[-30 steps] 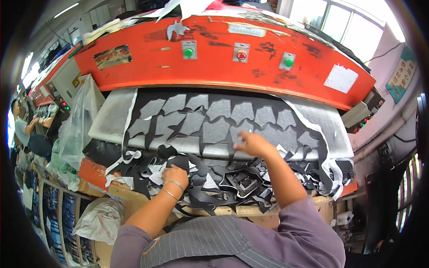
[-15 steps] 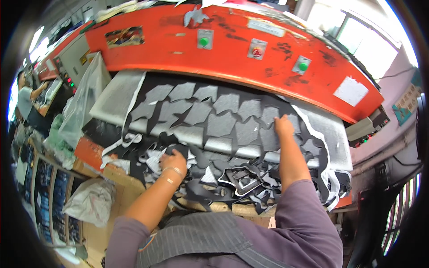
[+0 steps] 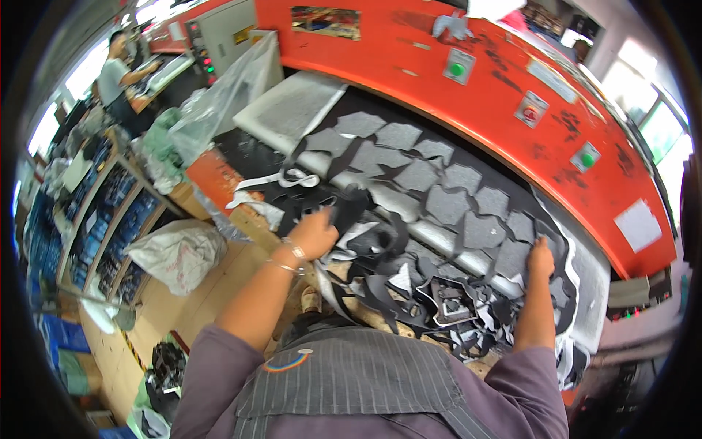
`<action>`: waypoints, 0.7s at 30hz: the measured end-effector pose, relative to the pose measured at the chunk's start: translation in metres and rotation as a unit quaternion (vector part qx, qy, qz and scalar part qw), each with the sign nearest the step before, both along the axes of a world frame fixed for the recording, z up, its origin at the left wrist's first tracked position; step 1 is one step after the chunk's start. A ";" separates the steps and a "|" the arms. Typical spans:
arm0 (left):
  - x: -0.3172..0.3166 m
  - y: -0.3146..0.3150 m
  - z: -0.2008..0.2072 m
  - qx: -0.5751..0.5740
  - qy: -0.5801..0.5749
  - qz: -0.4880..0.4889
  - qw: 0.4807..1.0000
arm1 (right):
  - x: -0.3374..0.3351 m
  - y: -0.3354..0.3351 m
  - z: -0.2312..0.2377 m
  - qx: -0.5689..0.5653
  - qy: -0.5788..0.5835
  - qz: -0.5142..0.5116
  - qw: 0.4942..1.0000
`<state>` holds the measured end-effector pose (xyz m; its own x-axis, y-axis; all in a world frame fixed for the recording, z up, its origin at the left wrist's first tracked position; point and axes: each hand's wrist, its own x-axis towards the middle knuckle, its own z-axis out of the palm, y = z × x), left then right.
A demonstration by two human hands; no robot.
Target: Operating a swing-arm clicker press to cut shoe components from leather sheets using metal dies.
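A black-backed sheet [image 3: 482, 172] with several grey cut pieces [image 3: 446, 205] spreads over the pale bed under the red machine. My left hand [image 3: 316, 233] is closed on black fabric scraps [image 3: 355, 208] at the bed's near left, slightly blurred. On the other side, my right hand [image 3: 541, 260] pinches the sheet's right edge, fingertips partly hidden. Between my arms, a frame-like cutting die [image 3: 450, 301] with a pale rim lies among loose black, grey and white offcuts [image 3: 387, 293].
Across the far side stands the red machine beam [image 3: 409, 44] with green and red buttons. A white sack [image 3: 179, 252] sits on the floor at left, beside a shelf rack [image 3: 110, 219] of dark blue items. Another person [image 3: 117, 80] works at the far left.
The view has swung left, so the machine sits farther right and tilted. My left hand has gathered black scraps. My right hand has come nearer along the sheet's right edge.
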<state>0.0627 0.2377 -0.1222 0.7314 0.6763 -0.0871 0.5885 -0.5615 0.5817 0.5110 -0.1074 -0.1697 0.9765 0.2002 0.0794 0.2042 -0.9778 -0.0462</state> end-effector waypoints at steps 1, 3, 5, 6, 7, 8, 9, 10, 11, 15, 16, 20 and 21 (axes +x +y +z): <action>-0.025 -0.002 0.008 -0.200 -0.185 0.097 0.957 | 0.003 -0.004 0.003 -0.009 0.000 -0.001 1.000; -0.108 -0.003 0.005 -0.469 -0.467 0.200 0.722 | 0.010 -0.016 -0.008 -0.009 -0.007 0.006 1.000; -0.167 -0.034 -0.022 -0.360 -0.530 0.206 0.740 | 0.051 -0.082 -0.039 -0.003 -0.096 0.054 0.994; -0.213 -0.056 -0.064 -0.249 -0.493 0.250 0.795 | 0.067 -0.123 -0.051 0.001 -0.084 0.117 0.990; -0.217 -0.075 -0.067 -0.369 -0.579 0.278 0.671 | 0.089 -0.188 -0.056 0.009 -0.155 0.128 0.980; -0.265 -0.093 -0.142 -0.481 -0.708 0.344 0.386 | 0.188 -0.254 0.032 -0.122 -0.485 0.378 0.779; -0.243 -0.105 -0.119 -0.424 -0.698 0.403 0.414 | 0.149 -0.186 -0.038 -0.083 -0.424 0.413 0.802; -0.271 -0.122 -0.118 -0.407 -0.696 0.463 0.369 | 0.149 -0.123 -0.044 -0.060 -0.404 0.456 0.791; -0.305 -0.145 -0.122 -0.344 -0.682 0.557 0.328 | 0.144 -0.058 -0.050 -0.039 -0.384 0.499 0.776; -0.415 -0.266 -0.150 -0.045 -0.768 0.618 0.161 | 0.082 0.178 -0.058 0.022 -0.323 0.631 0.705; -0.437 -0.299 -0.140 0.017 -0.755 0.645 0.116 | 0.062 0.199 -0.064 0.023 -0.302 0.649 0.698; -0.485 -0.380 -0.158 0.109 -0.694 0.711 -0.033 | 0.019 0.266 -0.071 0.026 -0.236 0.690 0.684; -0.483 -0.368 -0.170 0.063 -0.663 0.746 -0.028 | 0.016 0.268 -0.072 0.025 -0.226 0.682 0.695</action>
